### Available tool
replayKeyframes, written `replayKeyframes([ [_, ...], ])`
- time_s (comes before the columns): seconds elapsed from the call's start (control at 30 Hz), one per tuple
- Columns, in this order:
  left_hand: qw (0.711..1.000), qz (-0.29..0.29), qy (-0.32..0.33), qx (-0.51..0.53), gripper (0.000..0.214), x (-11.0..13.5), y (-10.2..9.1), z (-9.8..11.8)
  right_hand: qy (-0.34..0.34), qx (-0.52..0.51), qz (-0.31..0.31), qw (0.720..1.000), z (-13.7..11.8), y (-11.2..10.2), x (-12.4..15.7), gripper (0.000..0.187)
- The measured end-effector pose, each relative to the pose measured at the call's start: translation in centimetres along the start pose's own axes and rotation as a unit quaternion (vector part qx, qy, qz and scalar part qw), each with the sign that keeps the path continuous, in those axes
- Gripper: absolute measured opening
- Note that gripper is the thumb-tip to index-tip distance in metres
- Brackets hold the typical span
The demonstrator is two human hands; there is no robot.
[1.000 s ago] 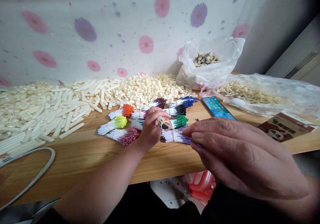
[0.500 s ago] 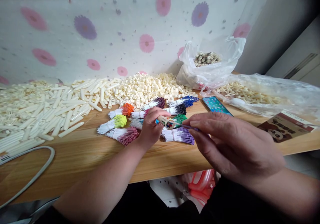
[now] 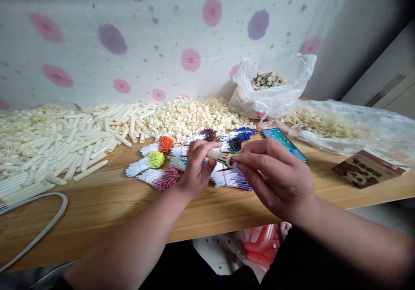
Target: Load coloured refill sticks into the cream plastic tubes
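My left hand [image 3: 195, 171] is closed round a cream multicolour pen barrel [image 3: 219, 156], whose slotted open end points right. Bits of several colours show in the slots and at that end. My right hand [image 3: 279, 178] pinches a purple pen refill at the barrel's mouth; most of the refill is hidden by the barrel and my fingertips. Banded bundles of white refills lie around and behind my hands: orange [image 3: 165, 144], yellow [image 3: 155, 159], dusty pink [image 3: 164, 180], purple [image 3: 235, 180], black [image 3: 233, 145] and blue [image 3: 243, 133] ends show.
Cream tubes [image 3: 84, 145] and short slotted pieces [image 3: 197, 115] are heaped along the back and left. A plastic bag of pen parts [image 3: 267, 80], another clear bag [image 3: 324, 125], a phone [image 3: 285, 143] and a small box [image 3: 363, 171] lie right. A white cable [image 3: 58, 214] curves at left.
My right hand has moved left, up to the barrel's mouth, and the refill has slid further into the barrel. The barrel has turned more side-on in my left hand.
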State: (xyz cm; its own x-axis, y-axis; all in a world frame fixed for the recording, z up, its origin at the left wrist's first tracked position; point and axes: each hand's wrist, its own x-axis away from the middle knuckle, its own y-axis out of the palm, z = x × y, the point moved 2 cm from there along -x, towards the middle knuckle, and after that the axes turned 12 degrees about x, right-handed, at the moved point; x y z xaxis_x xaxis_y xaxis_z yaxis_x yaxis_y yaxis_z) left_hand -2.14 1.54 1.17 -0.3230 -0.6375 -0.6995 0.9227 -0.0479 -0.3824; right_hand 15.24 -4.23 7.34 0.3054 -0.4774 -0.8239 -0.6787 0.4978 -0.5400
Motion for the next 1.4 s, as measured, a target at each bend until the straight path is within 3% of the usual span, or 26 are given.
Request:
replayKeyframes([
  [0.17,1.0,0.026,0.013,0.0,0.048,-0.1,0.0,0.2,0.004,0.029,0.023,0.999,0.3,0.2,0.1,0.012],
  [0.33,0.998,0.05,0.013,-0.024,0.047,-0.2,-0.1,0.2,-0.035,0.097,0.002,0.995,0.6,0.0,0.2,0.014],
  [0.6,0.997,0.06,0.009,-0.052,0.047,-0.2,-0.1,0.2,-0.023,0.122,0.001,0.992,1.2,0.0,0.2,0.01],
  [0.97,0.994,0.068,0.014,-0.085,0.044,-0.2,0.0,0.3,0.038,0.03,-0.014,0.999,1.5,0.5,-0.4,0.01],
  [1.1,0.99,0.088,0.024,-0.11,0.043,-0.2,-0.1,0.2,0.127,-0.028,-0.035,0.991,1.7,0.9,-0.2,0.01],
  [1.23,0.982,0.102,0.037,-0.153,0.041,-0.3,-0.4,-0.1,0.271,-0.181,-0.081,0.942,2.0,1.8,0.6,0.01],
  [1.4,0.976,0.1,0.043,-0.19,0.044,-0.3,-0.7,-0.4,0.423,-0.418,-0.082,0.8,1.8,2.7,1.9,0.011],
])
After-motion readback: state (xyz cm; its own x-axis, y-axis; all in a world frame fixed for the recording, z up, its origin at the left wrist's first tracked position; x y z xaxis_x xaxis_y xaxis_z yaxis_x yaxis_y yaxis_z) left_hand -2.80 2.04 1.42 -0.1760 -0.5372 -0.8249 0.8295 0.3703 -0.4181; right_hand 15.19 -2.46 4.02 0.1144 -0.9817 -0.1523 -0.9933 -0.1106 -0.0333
